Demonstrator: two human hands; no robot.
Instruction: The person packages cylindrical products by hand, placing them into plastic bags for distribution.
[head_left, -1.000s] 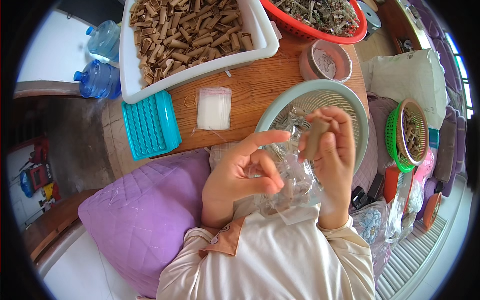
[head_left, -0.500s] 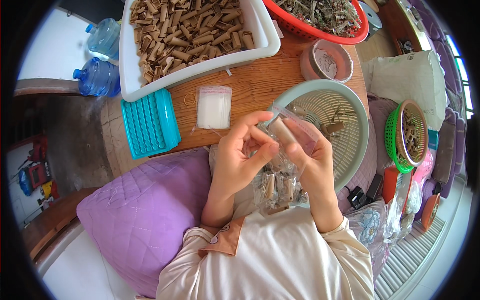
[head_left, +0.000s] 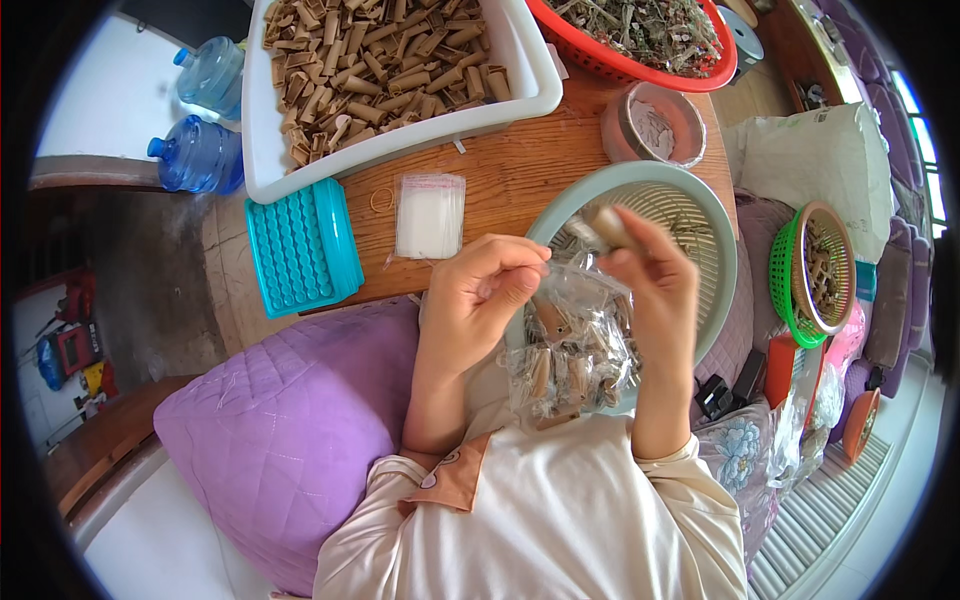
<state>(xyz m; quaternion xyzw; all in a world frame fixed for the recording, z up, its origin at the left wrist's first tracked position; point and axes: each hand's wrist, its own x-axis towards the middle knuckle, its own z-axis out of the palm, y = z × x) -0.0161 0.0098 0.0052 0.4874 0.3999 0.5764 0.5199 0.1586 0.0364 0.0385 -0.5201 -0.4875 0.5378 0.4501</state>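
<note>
My left hand [head_left: 480, 300] has its thumb and fingertips pinched together near the basket's left rim; what they hold, if anything, is too small to make out. My right hand [head_left: 655, 285], smeared by motion, grips a small clear packet with a brown tube piece [head_left: 604, 228] over the grey-green basket [head_left: 722, 270]. Below and between my hands lie several clear plastic packets [head_left: 575, 365] with brown pieces inside, piled at the basket's near side against my shirt. A stack of clear bags [head_left: 430, 215] lies flat on the wooden table, left of the basket.
A white tub [head_left: 415, 135] of brown tube pieces stands at the back. Beside it are a red basket [head_left: 615, 68] of dried plant bits and a round pinkish container [head_left: 690, 140]. A turquoise tray [head_left: 345, 250] sits at the table's left edge, near a rubber band [head_left: 381, 200].
My right hand has moved up and right, carrying the packet away from my left hand. My left hand has shifted slightly down and left. More of the packet pile shows between them.
</note>
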